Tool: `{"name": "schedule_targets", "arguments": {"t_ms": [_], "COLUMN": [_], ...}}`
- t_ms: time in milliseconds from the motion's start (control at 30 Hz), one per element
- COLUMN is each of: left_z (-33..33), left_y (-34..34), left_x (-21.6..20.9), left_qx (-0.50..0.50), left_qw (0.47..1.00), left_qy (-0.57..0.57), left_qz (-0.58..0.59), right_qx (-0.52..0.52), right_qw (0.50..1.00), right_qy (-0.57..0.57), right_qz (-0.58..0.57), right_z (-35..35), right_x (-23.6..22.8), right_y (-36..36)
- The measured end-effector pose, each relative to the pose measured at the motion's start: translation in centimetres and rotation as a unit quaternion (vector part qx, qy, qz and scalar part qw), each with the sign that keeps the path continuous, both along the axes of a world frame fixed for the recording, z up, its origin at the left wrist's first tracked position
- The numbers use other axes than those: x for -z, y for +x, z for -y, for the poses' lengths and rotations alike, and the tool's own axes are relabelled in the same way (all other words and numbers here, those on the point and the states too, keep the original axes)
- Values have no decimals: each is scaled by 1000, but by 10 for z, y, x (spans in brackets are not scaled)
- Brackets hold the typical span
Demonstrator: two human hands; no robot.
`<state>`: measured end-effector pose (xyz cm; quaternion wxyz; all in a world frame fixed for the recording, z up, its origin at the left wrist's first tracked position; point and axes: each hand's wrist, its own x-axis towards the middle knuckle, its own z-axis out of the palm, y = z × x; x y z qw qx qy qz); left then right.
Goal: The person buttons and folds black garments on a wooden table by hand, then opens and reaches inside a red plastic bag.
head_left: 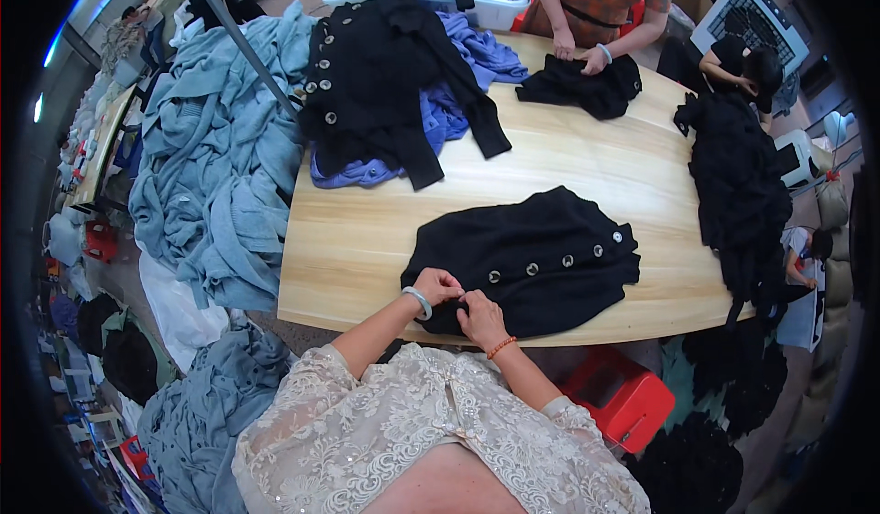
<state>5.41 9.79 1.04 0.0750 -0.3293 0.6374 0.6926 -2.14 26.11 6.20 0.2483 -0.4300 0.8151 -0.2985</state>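
A black knitted cardigan (541,230) lies on the table in front of me, with a row of shiny buttons running across it. At its near left edge, my left hand (438,287) is closed, thumb and fingers pinched together. Close against it, my right hand (483,320) also pinches the black knit, its fingertips meeting those of the left. The small spot between the fingertips is too fine to make out.
On the pale wooden table (357,248) another black cardigan (367,83) rests over purple garments (463,42). Blue-grey knitwear (220,147) heaps at the left, black garments (733,184) at the right. Opposite, a person handles a black garment (587,92). A red stool (623,395) stands below.
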Motion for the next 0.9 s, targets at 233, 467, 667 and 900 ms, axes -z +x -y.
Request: {"name": "schedule_targets", "arguments": {"t_ms": [233,467,667,900], "left_z": [-11,-4,-4,-28], "left_y": [3,12,29,23], "left_x": [-1,4,-7,-10], "left_qx": [-27,45,112,48], "left_qw": [999,997,961,940], "left_qy": [0,47,-148,-310], "left_qz": [-38,-36,-204,-134], "right_qx": [65,-9,0,-15], "right_qw": [995,997,999,998], "right_qy": [-69,-47,-54,-38], "right_qz": [-26,-55,3,44], "right_z": [-6,-4,6,-2], "right_x": [4,-7,0,-6], "right_y": [9,2,-9,-14]}}
